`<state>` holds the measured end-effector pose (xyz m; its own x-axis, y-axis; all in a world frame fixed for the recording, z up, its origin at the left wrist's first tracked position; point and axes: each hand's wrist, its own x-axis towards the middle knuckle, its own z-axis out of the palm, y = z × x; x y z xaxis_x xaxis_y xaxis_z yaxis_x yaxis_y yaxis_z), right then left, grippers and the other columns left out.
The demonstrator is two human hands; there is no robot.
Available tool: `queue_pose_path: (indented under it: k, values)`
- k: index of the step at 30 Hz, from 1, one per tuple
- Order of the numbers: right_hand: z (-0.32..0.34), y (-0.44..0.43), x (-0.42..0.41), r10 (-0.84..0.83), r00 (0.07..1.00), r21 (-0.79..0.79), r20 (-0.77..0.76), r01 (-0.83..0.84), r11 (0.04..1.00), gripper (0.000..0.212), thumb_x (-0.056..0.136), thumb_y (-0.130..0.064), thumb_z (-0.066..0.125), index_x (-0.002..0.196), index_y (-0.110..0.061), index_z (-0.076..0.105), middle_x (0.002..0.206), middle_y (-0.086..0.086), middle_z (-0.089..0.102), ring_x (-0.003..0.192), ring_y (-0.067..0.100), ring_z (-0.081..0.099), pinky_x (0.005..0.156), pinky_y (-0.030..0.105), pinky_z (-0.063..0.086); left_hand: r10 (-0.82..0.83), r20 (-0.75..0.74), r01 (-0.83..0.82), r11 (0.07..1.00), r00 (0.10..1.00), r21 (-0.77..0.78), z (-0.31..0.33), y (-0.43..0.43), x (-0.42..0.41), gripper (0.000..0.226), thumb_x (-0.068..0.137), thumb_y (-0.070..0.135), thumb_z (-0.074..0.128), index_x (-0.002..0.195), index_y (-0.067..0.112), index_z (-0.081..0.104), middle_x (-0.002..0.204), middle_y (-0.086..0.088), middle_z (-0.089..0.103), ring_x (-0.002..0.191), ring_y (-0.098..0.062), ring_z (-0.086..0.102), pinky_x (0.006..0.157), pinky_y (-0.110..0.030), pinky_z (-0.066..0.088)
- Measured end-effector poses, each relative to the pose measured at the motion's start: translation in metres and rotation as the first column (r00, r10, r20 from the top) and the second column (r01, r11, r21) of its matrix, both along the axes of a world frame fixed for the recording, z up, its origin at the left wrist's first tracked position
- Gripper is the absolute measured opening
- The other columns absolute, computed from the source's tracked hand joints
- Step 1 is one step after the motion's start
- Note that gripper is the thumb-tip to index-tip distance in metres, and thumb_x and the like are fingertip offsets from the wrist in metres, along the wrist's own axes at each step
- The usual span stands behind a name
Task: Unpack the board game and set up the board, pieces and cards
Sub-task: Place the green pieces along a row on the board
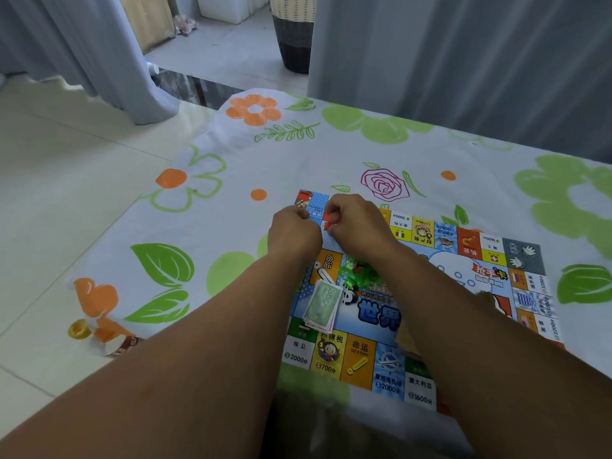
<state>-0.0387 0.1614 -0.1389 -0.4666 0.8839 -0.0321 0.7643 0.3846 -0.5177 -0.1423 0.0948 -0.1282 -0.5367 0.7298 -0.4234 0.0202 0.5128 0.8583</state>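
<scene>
Board lay flat on a flowered cloth, toward 4 o'clock of the view, with both forearms stretched across it. At its 11 o'clock corner the two hands met over a small red piece. The right hand pinched this piece with curled fingers. The left hand was also curled and lay just beside the piece, but I could not tell whether it gripped it.

The only container was a woven vase on the floor at 12 o'clock, between grey curtains. Its inside could not be seen.

Near the board's centre sat a loose heap of green pieces. Just at 8 o'clock of the heap lay a small stack of notes, and the top note was green and printed "500".

On the board, large blue characters "世界" stood in the middle. The near edge read "埃及 2000分", "所得税 700分", "命运 DESTINY", "2000分" under an aeroplane, and "澳大利亚 1600分". Toward 2 o'clock I could read "抢手卡" with "Uncle Wang" below it, and "机会" on a red square. Other squares were too small to read.

At 8 o'clock, on the floor, lay a small yellow thing, too blurred to name.
</scene>
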Motion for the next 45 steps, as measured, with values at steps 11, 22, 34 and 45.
queue_pose_path:
  k: [11, 22, 34, 45]
  values:
    - [-0.003, 0.002, -0.007, -0.006, 1.0, 0.004, 0.003, 0.006, 1.0, 0.023, 0.085, -0.003, 0.06, 0.105, -0.015, 0.062, 0.102, 0.007, 0.066, 0.093, 0.029, 0.06, 0.078, 0.044, 0.053, -0.057, -0.015, 0.058, 0.998, 0.998, 0.033, -0.002, 0.001, -0.001, 0.032, 0.092, 0.005, 0.053, 0.122, 0.013, 0.063, 0.119, -0.015, 0.065, 0.104, -0.037, 0.066, 0.092, -0.052, 0.056]
    - [0.041, 0.014, 0.051, -0.042, 0.998, -0.208, -0.049, 0.031, 0.978, 0.025, 0.088, 0.007, 0.059, 0.093, -0.012, 0.074, 0.089, 0.006, 0.07, 0.09, 0.025, 0.068, 0.088, 0.046, 0.058, -0.096, -0.088, 0.098, 0.995, 0.991, 0.021, -0.001, 0.003, 0.0, 0.033, 0.097, 0.006, 0.05, 0.127, 0.012, 0.061, 0.125, -0.013, 0.062, 0.107, -0.035, 0.063, 0.093, -0.051, 0.056]
    - [0.052, -0.003, 0.072, 0.164, 0.983, -0.35, 0.08, -0.126, 0.928, 0.033, 0.083, 0.013, 0.061, 0.08, -0.017, 0.073, 0.068, 0.001, 0.064, 0.066, 0.019, 0.062, 0.069, 0.035, 0.057, -0.077, -0.09, 0.078, 0.997, 0.993, 0.004, -0.001, 0.005, 0.002, 0.024, 0.095, 0.009, 0.058, 0.118, 0.013, 0.063, 0.118, -0.012, 0.064, 0.104, -0.033, 0.065, 0.091, -0.05, 0.057]
    - [0.046, -0.011, 0.07, 0.25, 0.934, -0.231, 0.256, -0.191, 0.954, 0.015, 0.088, -0.005, 0.067, 0.096, -0.014, 0.077, 0.079, -0.01, 0.063, 0.07, 0.009, 0.057, 0.067, 0.023, 0.043, -0.05, -0.094, 0.049, 0.999, 0.994, -0.014, 0.003, 0.004, 0.004, 0.013, 0.098, 0.006, 0.054, 0.109, 0.011, 0.059, 0.106, -0.009, 0.059, 0.103, -0.031, 0.064, 0.091, -0.047, 0.057]
